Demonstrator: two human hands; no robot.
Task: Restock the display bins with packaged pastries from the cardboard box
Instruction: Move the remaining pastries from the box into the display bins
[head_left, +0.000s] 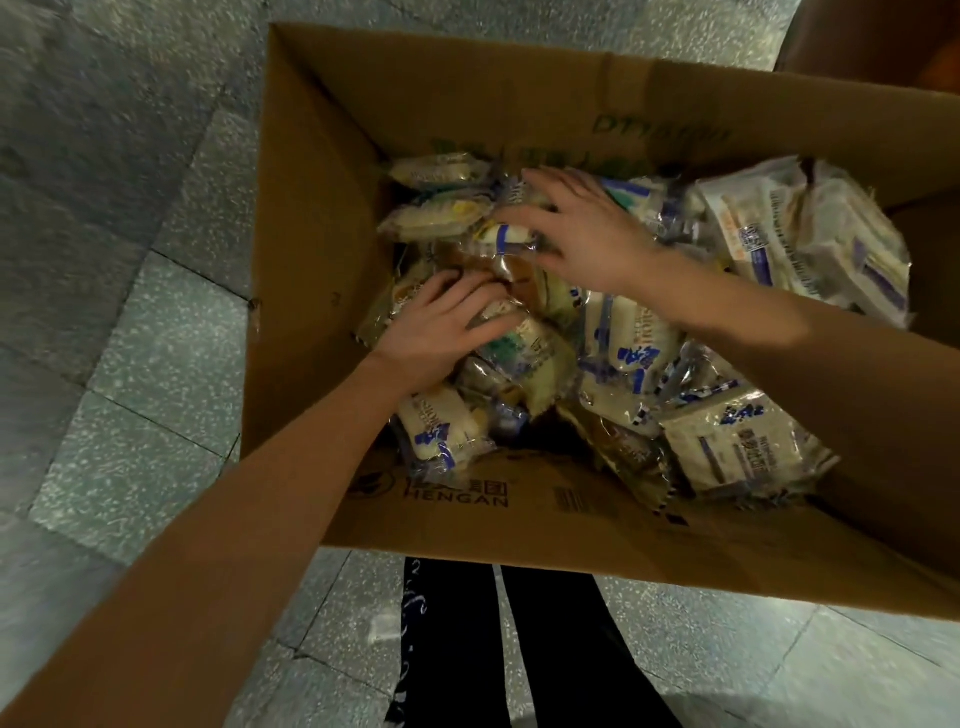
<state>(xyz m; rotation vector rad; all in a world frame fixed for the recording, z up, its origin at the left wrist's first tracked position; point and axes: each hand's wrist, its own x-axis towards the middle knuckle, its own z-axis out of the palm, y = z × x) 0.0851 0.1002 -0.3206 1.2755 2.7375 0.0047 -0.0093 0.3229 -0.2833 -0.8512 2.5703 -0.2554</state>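
An open cardboard box (322, 171) stands on the floor below me, holding several clear-wrapped packaged pastries (628, 358) with blue and white print. Both my hands are inside it, on top of the pile. My left hand (441, 327) lies on the packets at the box's left side, its fingers curled round a packet (501, 312). My right hand (576, 228) reaches across from the right with fingers spread, and it touches a small packet with a blue stripe (506, 234). No display bins are in view.
The box's near flap (571, 530) folds out toward me, printed HENGAN. More packets heap against the right wall (800, 234). Grey speckled floor tiles (130, 338) surround the box. My dark trouser legs (519, 649) stand just behind the near flap.
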